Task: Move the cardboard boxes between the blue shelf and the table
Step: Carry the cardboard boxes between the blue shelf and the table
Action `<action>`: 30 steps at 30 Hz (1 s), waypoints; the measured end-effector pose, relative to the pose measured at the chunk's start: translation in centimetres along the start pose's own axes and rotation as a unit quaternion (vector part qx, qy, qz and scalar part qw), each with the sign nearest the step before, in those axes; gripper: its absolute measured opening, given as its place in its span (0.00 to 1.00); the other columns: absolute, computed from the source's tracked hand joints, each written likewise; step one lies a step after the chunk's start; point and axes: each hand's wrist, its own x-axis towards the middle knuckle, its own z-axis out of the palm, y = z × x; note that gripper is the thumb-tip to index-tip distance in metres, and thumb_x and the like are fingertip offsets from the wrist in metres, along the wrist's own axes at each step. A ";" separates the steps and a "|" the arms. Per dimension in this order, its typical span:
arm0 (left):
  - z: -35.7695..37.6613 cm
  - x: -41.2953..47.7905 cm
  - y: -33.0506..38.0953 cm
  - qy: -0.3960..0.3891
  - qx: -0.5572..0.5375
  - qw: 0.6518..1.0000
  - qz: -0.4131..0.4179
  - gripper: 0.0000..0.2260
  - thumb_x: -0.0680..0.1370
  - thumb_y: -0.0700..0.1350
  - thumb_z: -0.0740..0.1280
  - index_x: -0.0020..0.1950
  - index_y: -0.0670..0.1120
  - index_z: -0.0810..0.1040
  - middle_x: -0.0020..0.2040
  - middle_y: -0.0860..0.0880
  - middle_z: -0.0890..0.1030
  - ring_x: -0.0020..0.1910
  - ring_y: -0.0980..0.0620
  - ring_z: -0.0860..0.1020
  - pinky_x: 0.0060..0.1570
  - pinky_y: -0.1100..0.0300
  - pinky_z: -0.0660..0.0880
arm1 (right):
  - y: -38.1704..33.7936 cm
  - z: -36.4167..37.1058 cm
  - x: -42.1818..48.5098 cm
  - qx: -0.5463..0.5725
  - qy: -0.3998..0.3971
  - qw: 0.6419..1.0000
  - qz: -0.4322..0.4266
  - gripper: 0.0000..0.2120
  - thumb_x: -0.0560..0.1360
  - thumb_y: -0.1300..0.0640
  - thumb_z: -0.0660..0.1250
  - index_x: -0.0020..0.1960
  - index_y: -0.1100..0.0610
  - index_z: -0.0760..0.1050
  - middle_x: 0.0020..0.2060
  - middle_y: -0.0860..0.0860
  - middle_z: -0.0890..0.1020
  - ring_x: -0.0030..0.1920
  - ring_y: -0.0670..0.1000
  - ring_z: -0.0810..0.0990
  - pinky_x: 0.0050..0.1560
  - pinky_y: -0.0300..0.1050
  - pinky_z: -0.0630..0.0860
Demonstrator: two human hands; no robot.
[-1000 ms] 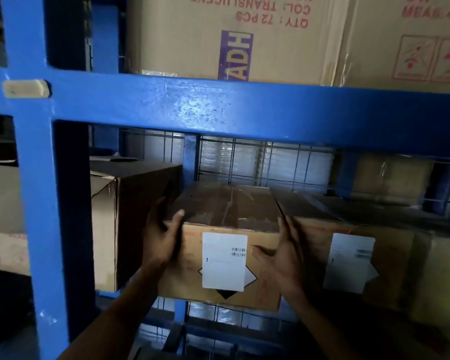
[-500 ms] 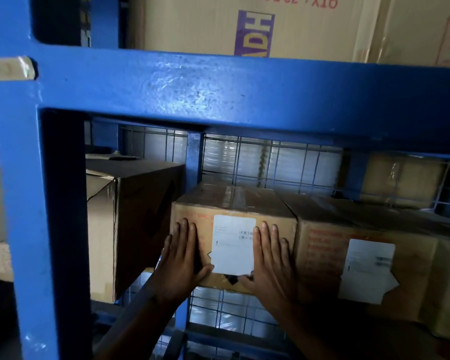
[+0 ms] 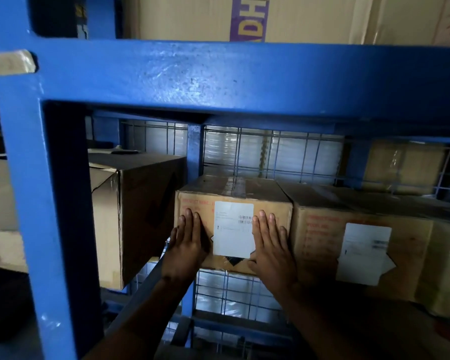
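**A:** On the lower level of the blue shelf (image 3: 244, 74), where is the cardboard box (image 3: 234, 196) sitting for you?

**B:** I see it on the wire deck, between a taller dark box (image 3: 140, 216) on the left and a labelled neighbour box (image 3: 348, 242) touching its right side. Its front face carries a white label (image 3: 233, 229).

**A:** And the hands?

**B:** Both are flat and spread wide, gripping nothing. My left hand (image 3: 189, 245) presses its palm on the front face just left of the label; my right hand (image 3: 272, 245) does the same just right of it. I judge this as a push to seat the box deeper, not a grasp.

**A:** What could go wrong from here?

**B:** Uneven pressure could skew the box, so a corner jams against the neighbour on the right or swings towards the dark box across the gap on the left. The wire deck may snag the bottom edge, and then the cardboard face could buckle under my palms. I cannot tell how much room remains before the mesh back panel (image 3: 270, 152), so pushing too far could press the box into it.
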 end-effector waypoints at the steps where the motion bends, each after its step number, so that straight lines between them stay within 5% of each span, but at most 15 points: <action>1: -0.7 -0.2 0.2 -0.006 -0.006 1.000 -0.003 0.36 0.77 0.53 0.67 0.79 0.39 0.57 0.78 0.38 0.58 0.75 0.39 0.64 0.69 0.41 0.68 | 0.1 -0.4 -0.1 0.012 0.007 1.000 -0.004 0.56 0.60 0.39 0.77 0.79 0.60 0.55 0.79 0.58 0.54 0.79 0.60 0.53 0.75 0.59 0.52; 6: -4.8 -2.0 1.1 -0.101 -0.003 0.995 -0.019 0.44 0.78 0.56 0.66 0.80 0.49 0.38 0.81 0.49 0.39 0.80 0.46 0.48 0.75 0.49 0.53 | 0.0 -3.4 -1.0 0.089 -0.013 0.996 0.011 0.51 0.65 0.30 0.61 0.79 0.59 0.56 0.79 0.55 0.56 0.79 0.57 0.54 0.77 0.57 0.53; 10: -6.0 -4.6 1.4 -0.095 -0.040 0.995 -0.012 0.47 0.76 0.63 0.65 0.78 0.53 0.32 0.80 0.50 0.38 0.80 0.47 0.45 0.76 0.49 0.50 | -1.7 -5.3 -2.4 0.257 -0.077 0.959 0.096 0.48 0.66 0.33 0.71 0.77 0.54 0.58 0.76 0.52 0.64 0.75 0.55 0.63 0.73 0.51 0.64; 16: -9.7 -9.1 1.3 -0.050 -0.180 0.980 -0.074 0.37 0.76 0.63 0.65 0.80 0.51 0.55 0.79 0.48 0.60 0.74 0.45 0.66 0.65 0.47 0.71 | -4.7 -6.4 -4.8 0.317 -0.116 0.940 0.052 0.41 0.66 0.30 0.68 0.73 0.50 0.67 0.67 0.49 0.75 0.66 0.53 0.74 0.61 0.50 0.74; 21: -14.2 -14.0 0.3 -0.023 -0.230 0.957 -0.177 0.32 0.72 0.67 0.64 0.72 0.54 0.70 0.68 0.48 0.76 0.67 0.48 0.74 0.61 0.53 0.74 | -8.1 -6.6 -6.0 0.364 -0.148 0.919 -0.024 0.35 0.68 0.33 0.70 0.69 0.52 0.72 0.64 0.51 0.78 0.64 0.55 0.76 0.61 0.51 0.74; 23: -15.3 -16.2 -0.3 -0.024 -0.223 0.951 -0.212 0.27 0.70 0.65 0.64 0.67 0.58 0.73 0.61 0.45 0.82 0.61 0.46 0.78 0.57 0.51 0.76 | -9.8 -7.0 -6.5 0.393 -0.156 0.905 -0.049 0.31 0.68 0.35 0.71 0.65 0.51 0.75 0.62 0.49 0.80 0.62 0.53 0.78 0.60 0.50 0.75; 26: -16.5 -19.4 -0.6 -0.027 -0.223 0.939 -0.258 0.25 0.76 0.52 0.70 0.71 0.49 0.72 0.61 0.45 0.81 0.61 0.49 0.79 0.59 0.53 0.76 | -12.1 -7.9 -7.5 0.431 -0.168 0.881 -0.097 0.26 0.69 0.38 0.73 0.62 0.51 0.79 0.59 0.47 0.82 0.59 0.50 0.80 0.57 0.47 0.76; 30: -18.1 -23.6 0.0 -0.009 -0.173 0.938 -0.302 0.26 0.75 0.53 0.71 0.72 0.48 0.72 0.62 0.48 0.81 0.61 0.51 0.79 0.59 0.52 0.77 | -14.1 -9.9 -8.8 0.467 -0.209 0.845 -0.155 0.28 0.65 0.33 0.70 0.57 0.50 0.80 0.53 0.48 0.84 0.55 0.51 0.82 0.53 0.52 0.78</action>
